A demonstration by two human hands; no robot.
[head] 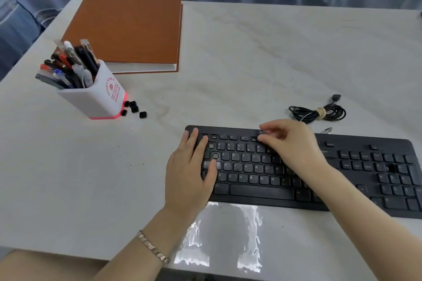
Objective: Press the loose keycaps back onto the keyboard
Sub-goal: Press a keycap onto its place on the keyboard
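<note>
A black keyboard point(255, 191) lies at the table's near right. My left hand point(190, 171) rests flat on its left end, fingers straight over the keys. My right hand point(290, 141) hovers over the function row, its thumb and fingers pinching a small black keycap point(262, 132) above that row. A few key sockets near the upper left of the keyboard look bare point(215, 155). Several loose black keycaps point(134, 108) lie on the table beside the pen holder, well to the left of the keyboard.
A white pen holder point(96, 98) full of pens stands at the left. Behind it lies a brown notebook point(130, 27). A coiled black cable point(317, 113) sits behind the keyboard. A clear plastic bag point(219, 239) lies at the near edge.
</note>
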